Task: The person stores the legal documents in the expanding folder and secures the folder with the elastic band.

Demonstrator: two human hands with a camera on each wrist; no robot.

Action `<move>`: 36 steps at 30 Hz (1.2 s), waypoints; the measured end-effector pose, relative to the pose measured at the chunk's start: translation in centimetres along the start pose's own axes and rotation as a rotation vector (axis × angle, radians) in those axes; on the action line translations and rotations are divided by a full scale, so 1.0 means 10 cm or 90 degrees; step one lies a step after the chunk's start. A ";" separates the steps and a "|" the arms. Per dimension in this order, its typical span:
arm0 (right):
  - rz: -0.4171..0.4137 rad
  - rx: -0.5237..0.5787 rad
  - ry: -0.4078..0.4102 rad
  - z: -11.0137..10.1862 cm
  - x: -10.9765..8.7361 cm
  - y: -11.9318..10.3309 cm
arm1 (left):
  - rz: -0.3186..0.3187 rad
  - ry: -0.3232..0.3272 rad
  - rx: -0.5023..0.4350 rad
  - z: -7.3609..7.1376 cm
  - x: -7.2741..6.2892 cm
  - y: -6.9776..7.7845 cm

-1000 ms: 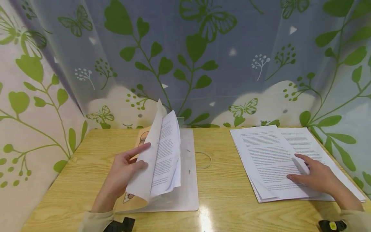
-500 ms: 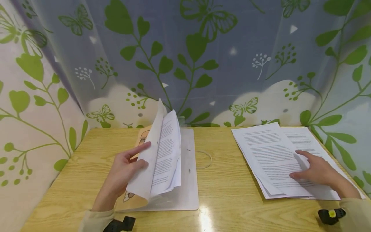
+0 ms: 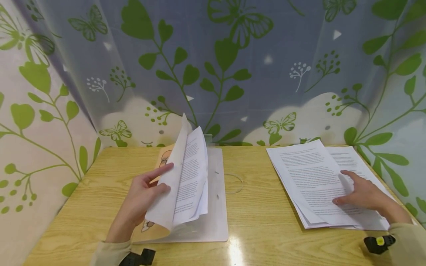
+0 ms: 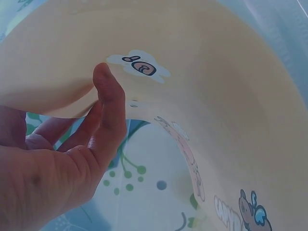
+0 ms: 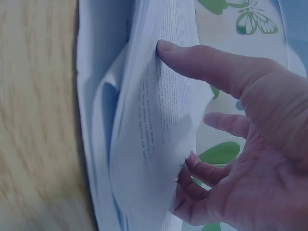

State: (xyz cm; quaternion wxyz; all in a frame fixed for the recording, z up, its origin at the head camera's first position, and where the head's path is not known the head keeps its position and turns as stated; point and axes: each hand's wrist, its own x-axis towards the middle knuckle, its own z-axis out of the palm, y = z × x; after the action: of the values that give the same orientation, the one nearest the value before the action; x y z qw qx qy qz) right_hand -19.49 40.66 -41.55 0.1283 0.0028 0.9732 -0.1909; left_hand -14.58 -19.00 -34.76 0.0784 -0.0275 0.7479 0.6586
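Observation:
My left hand [image 3: 144, 194] grips the free edge of a bent folder cover [image 3: 173, 195], white inside and orange with cartoon drawings outside [image 4: 207, 57]. Printed sheets [image 3: 191, 177] stand half raised beside the cover, over the pale folder back [image 3: 216, 218]. Two small metal prongs [image 3: 217, 196] stick up from that back. On the right lies a stack of printed paper [image 3: 299, 177]. My right hand [image 3: 367, 194] pinches its upper sheets [image 5: 144, 159] at their right edge, thumb on the print and fingers curled at the edge. Those sheets bow slightly and overlap the ones below at an angle.
A thin pale loop [image 3: 241, 183] reaches out from the folder's right side onto the wooden table [image 3: 251, 218]. A curtain [image 3: 253, 85] with green leaves and butterflies hangs along the table's back edge and both sides.
The upper sheets under my right hand have shifted a little to the right and away from me, turning slightly. My left hand and the folder cover stay put.

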 end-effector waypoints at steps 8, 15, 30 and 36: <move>-0.013 0.012 -0.007 -0.01 0.02 0.04 | -0.005 0.002 0.003 -0.01 -0.02 0.01; -0.027 0.054 -0.015 -0.01 0.05 0.06 | -0.003 0.002 0.005 -0.02 -0.02 0.01; -0.002 0.037 0.018 -0.03 -0.05 0.04 | -0.007 0.002 0.000 -0.01 -0.01 0.02; 0.022 0.158 -0.016 -0.08 -0.11 0.04 | -0.004 -0.001 0.001 -0.01 -0.01 0.02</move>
State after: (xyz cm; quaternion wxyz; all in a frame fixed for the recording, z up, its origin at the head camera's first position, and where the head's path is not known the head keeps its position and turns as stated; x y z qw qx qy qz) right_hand -18.64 41.36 -40.76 0.1427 0.0330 0.9401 -0.3079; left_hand -14.48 -19.10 -34.51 0.0811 -0.0291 0.7484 0.6576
